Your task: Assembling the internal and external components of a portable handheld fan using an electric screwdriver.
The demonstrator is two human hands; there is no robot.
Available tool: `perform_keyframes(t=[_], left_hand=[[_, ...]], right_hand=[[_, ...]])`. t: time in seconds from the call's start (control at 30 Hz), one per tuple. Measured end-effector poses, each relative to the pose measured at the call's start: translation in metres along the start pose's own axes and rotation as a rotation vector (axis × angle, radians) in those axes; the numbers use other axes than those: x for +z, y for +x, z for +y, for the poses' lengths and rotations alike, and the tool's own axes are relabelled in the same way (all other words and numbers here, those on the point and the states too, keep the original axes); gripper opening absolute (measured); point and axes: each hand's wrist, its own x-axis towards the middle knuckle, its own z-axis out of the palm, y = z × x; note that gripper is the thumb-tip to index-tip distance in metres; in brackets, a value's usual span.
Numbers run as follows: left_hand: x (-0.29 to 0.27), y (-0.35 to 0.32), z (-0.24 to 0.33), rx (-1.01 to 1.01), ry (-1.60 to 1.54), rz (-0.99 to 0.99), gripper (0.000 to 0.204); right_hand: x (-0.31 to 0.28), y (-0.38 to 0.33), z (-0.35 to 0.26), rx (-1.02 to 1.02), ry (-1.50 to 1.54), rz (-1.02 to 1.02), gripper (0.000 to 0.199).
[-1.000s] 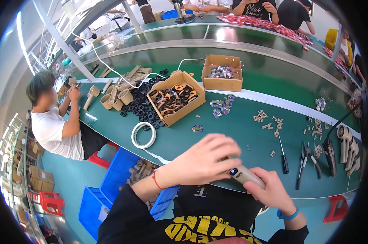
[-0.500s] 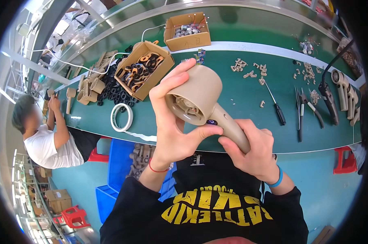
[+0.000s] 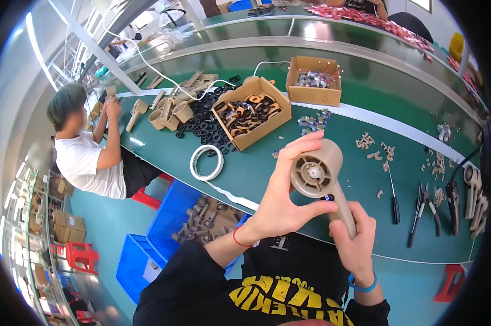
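Note:
Between my hands is a beige handheld fan housing [image 3: 332,157], its round head up and its spoked opening facing me. My left hand [image 3: 280,206] wraps the head, fingers over the far side and thumb by a small dark button [image 3: 328,198] at the neck. Lower down, my right hand [image 3: 356,239] grips the handle [image 3: 342,209]. On the table beyond lie a screwdriver [image 3: 394,201], tweezers [image 3: 416,214] and pliers [image 3: 434,213]. Small beige plastic parts [image 3: 365,141] are scattered at the right.
Cardboard boxes hold black and orange rings [image 3: 251,114] and small motors [image 3: 314,79]. A white tape roll [image 3: 207,162] lies on the green table [image 3: 245,176]. Blue crates [image 3: 172,209] stand below. A co-worker [image 3: 90,146] sits at the left. More beige housings [image 3: 476,198] lie far right.
My view has swung left and up, so the table's contents appear lower and farther right. The fan housing has turned, bringing its spoked opening toward me. Both hands keep their hold.

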Motion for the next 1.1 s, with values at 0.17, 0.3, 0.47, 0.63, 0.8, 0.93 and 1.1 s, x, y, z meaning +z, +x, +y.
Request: perform_keyframes(t=[0.17,0.3,0.47,0.63,0.8,0.93,1.1], left_hand=[[-0.010,-0.006,-0.004,-0.078,-0.108,-0.020,0.095],[0.009,-0.010,-0.012,-0.152,-0.264,0.115,0.116],[0.017,-0.013,-0.007,-0.429,-0.523,0.105,0.114],[0.021,-0.016,-0.015,-0.393,-0.385,0.119,0.108],[0.028,-0.022,-0.015,-0.380,-0.341,0.146,0.105],[0.026,-0.028,-0.014,-0.453,-0.322,0.204,0.103],[0.037,-0.042,-0.023,-0.588,-0.581,0.041,0.059]], right_hand=[[-0.009,-0.011,-0.006,0.379,0.254,-0.240,0.043],[0.001,-0.020,0.005,0.088,0.075,-0.119,0.043],[0.021,-0.015,0.010,0.209,0.357,-0.051,0.037],[0.027,-0.017,0.009,0.297,0.572,-0.032,0.027],[0.024,-0.024,0.007,0.425,0.687,-0.038,0.024],[0.030,-0.022,0.008,0.403,0.729,-0.056,0.024],[0.044,-0.027,0.018,0.310,0.591,-0.041,0.042]])
